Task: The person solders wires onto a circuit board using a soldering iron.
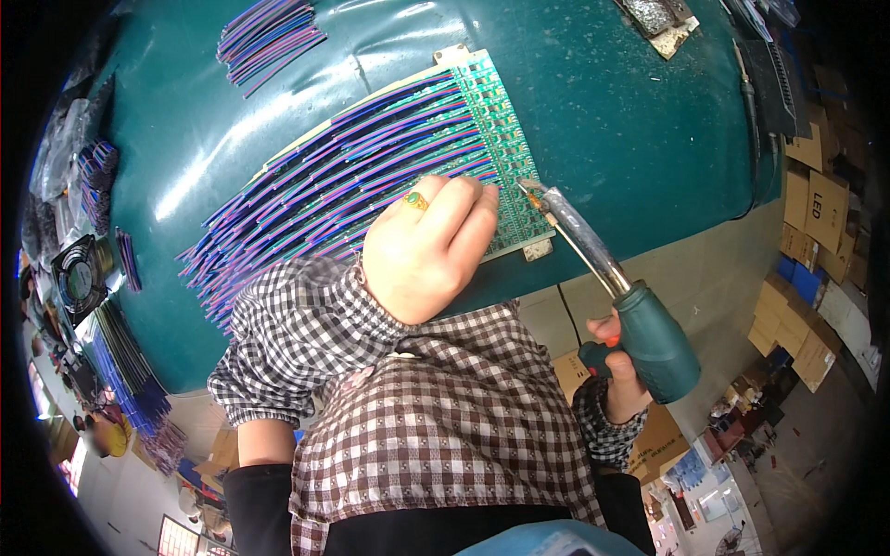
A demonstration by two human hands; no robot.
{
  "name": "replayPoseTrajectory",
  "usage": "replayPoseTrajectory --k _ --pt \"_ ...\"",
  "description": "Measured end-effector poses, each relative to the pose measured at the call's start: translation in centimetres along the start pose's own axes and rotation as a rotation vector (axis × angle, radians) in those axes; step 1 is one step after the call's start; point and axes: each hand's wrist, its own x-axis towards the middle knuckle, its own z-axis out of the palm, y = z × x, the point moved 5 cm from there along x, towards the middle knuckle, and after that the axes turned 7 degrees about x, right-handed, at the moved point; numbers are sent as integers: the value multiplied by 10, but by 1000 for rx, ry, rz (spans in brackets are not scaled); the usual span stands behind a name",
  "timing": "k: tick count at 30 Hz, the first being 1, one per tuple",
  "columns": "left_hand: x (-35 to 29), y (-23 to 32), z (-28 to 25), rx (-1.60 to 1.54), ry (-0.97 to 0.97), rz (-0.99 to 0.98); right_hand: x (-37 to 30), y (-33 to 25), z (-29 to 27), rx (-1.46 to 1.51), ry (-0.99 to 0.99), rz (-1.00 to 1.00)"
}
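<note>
My right hand (619,375) grips a soldering gun (660,341) by its dark green handle. Its long metal barrel slants up and left, with the tip at the edge of a green circuit board panel (505,120). Rows of multi-coloured ribbon wires (343,153) run leftward from that panel. My left hand (431,246), a ring on one finger, is closed over the wire ends beside the board, close to the soldering tip. Its fingertips point down, so what they pinch is hidden.
A green mat (640,139) covers the table. Another wire bundle (269,42) lies at the far left, and a soiled metal block (660,23) at the far right. A small fan (80,278) and more wires (130,375) sit on the left. Cardboard boxes (820,213) stand off to the right.
</note>
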Motion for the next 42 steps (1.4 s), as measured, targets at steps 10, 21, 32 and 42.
replayPoseTrajectory --k 10,21,32,42 --pt "1 -1 0 -58 21 -31 0 9 -4 3 0 47" --pt "0 -1 0 -57 18 -42 -2 12 -4 -18 -15 36" --pt "1 -1 1 -65 -5 -48 -3 14 -7 13 -12 42" --pt "0 -1 2 -56 -3 -41 1 1 4 19 6 -25"
